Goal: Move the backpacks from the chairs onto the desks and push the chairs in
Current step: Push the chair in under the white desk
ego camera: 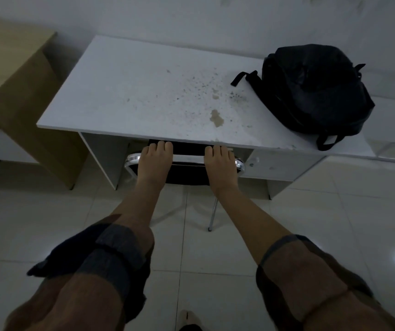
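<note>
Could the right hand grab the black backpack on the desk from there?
Probably yes. The right hand rests on the chair back below the desk edge, and the backpack sits up-right of it with bare desktop between.

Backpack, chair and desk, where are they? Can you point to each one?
backpack (pixel 315 89): head view, middle of its black body.
chair (pixel 187 172): head view, dark backrest between the two hands.
desk (pixel 129 91): head view, bare white top, left part.

Left hand (pixel 153 161) and right hand (pixel 219 163) outstretched, fingers curled forward
</note>
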